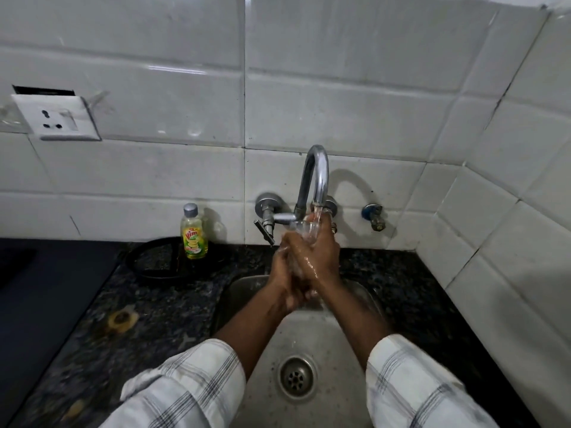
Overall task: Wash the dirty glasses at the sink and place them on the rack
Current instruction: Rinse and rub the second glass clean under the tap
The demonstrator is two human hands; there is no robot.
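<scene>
A clear glass (pixel 306 229) is held right under the running chrome tap (pixel 315 177), and water streams into it. My right hand (pixel 321 257) wraps around the glass from the right. My left hand (pixel 282 273) clasps it from the left and below, its fingers overlapping the right hand. Both hands are wet and hover over the steel sink (pixel 336 359). Most of the glass is hidden behind my fingers. No rack is in view.
A yellow dish soap bottle (pixel 193 233) stands on the dark granite counter (pixel 160 307) left of the tap, on a black round ring (pixel 160 257). The drain (pixel 296 376) lies in the sink's middle. A wall socket (pixel 57 118) is far left. Tiled walls close in behind and right.
</scene>
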